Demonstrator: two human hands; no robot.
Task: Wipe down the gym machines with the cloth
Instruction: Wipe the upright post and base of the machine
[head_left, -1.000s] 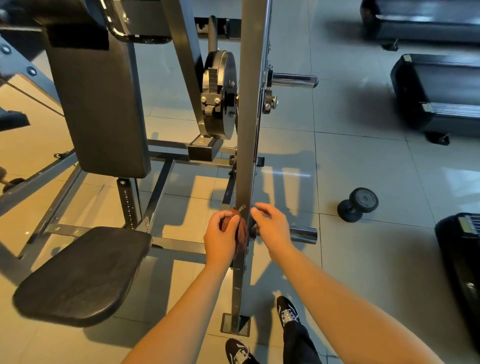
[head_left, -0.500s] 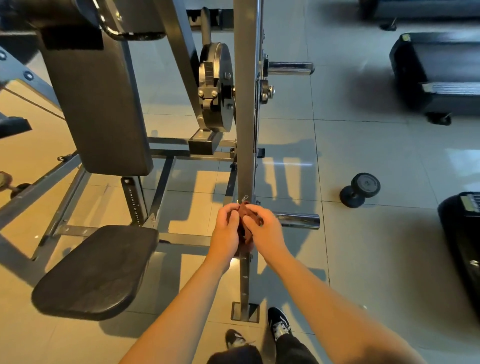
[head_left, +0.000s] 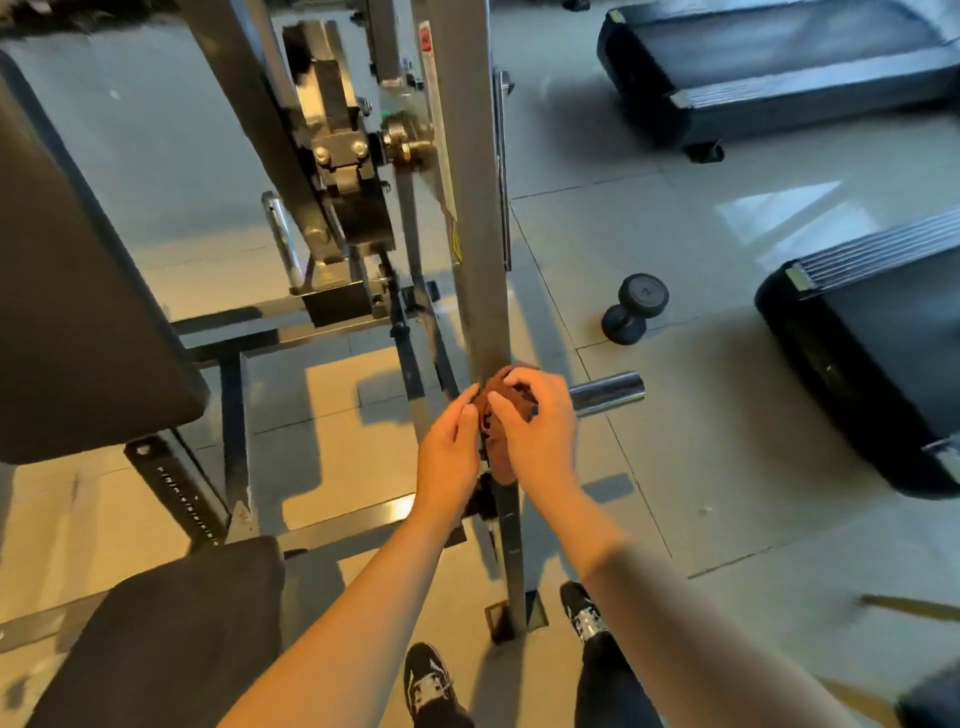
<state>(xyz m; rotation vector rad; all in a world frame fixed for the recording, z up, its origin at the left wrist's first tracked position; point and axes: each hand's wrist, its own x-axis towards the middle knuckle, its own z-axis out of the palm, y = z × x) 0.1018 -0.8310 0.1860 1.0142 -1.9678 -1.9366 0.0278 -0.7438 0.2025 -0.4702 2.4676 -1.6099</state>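
Standing at the foot of the machine, the person has two black shoes (head_left: 426, 680), one on each side of the base of the grey upright post (head_left: 478, 234). At 9 o'clock from them sits one black seat pad (head_left: 166, 639).

Both bare arms reach up to the post. The one brown cloth (head_left: 506, 415) is bunched against it, its long axis running along the post from 12 to 6 o'clock. The right hand (head_left: 540, 436) grasps it, fingers curled over the top. The left hand (head_left: 449, 452) is relaxed, its fairly straight fingers touching the cloth's 9 o'clock edge.

One chrome peg (head_left: 605, 392) juts out at 3 o'clock, just beside the right hand. One tall back pad (head_left: 78, 312) stands at 9 o'clock. Farther off, at 2 o'clock, one black dumbbell (head_left: 634, 309) lies on the tiled floor (head_left: 675, 467), and beyond it stand two treadmills (head_left: 857, 364).
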